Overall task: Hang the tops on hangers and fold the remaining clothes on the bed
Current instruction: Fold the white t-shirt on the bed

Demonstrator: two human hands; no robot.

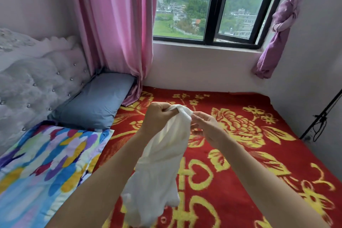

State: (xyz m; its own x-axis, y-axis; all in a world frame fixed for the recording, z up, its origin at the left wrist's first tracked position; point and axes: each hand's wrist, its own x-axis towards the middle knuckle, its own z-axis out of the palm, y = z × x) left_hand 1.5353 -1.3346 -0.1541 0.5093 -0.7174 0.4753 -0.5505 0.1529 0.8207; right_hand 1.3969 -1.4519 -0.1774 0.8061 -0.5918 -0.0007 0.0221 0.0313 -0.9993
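Bed — blanket, grey pillow, patterned pillow

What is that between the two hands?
In the head view, the bunched top of the white garment spans between the left hand and the right hand, both gripping it.

White garment hangs at centre from left hand and right hand, obstructing the near middle. Red blanket gives open passage ahead and right. Left side is obstructed by grey pillow, multicoloured bedding and headboard. Black cable runs along the right wall.

White garment, bunched, hanging above bed
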